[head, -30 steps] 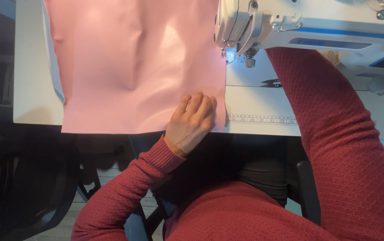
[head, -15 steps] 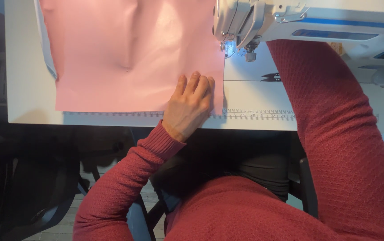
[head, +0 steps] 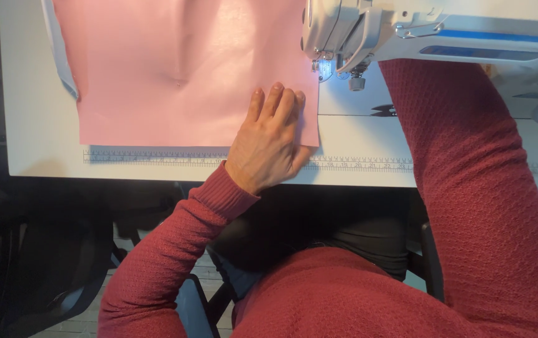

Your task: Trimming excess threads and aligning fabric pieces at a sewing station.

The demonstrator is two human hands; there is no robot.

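The pink fabric [head: 181,75] lies flat on the white desk [head: 37,125], its right edge running up under the needle [head: 326,70] of the sewing machine [head: 431,31] — and it has moved. A second ago its near edge hung over the desk's front; now that edge sits well up on the top, and the printed ruler [head: 156,156] along the desk's front shows bare from end to end. So the cloth is travelling away from the person, feeding through the machine, I judge, with a good stretch of the seam already past the needle.

The left hand [head: 269,141] has gone up with it — flat, fingers together and spread out on the fabric's near right corner, pressing rather than gripping, its heel across the ruler. The right hand is out of sight behind the machine's arm; only the red sleeve [head: 456,163] shows, so whether it holds anything I cannot tell. Small black snips [head: 384,111] lie on the desk just right of the needle, untouched.
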